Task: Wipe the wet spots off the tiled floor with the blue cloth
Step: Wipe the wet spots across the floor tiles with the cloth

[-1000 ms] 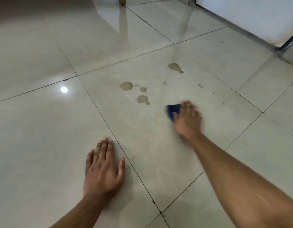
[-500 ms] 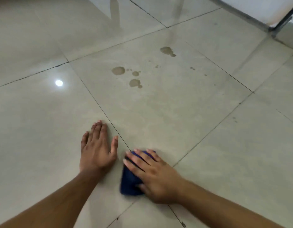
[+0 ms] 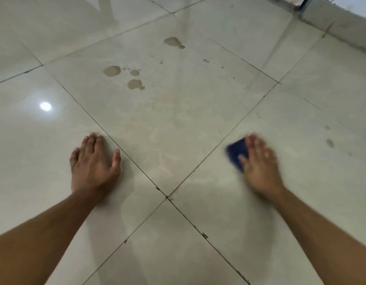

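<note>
Down on the floor (image 3: 178, 130), both arms reach forward from the bottom corners. Left of the grout cross (image 3: 166, 196), the left hand (image 3: 93, 163) lies palm down, fingers straight and together, thumb spread, holding nothing. Right of the cross, the blurred right hand (image 3: 259, 163) presses flat on the cloth (image 3: 236, 153), fingers extended over it; the cloth shows at the thumb side. Beyond the cross, well ahead of both hands, wet spots (image 3: 134, 84) dot the far tile.
</note>
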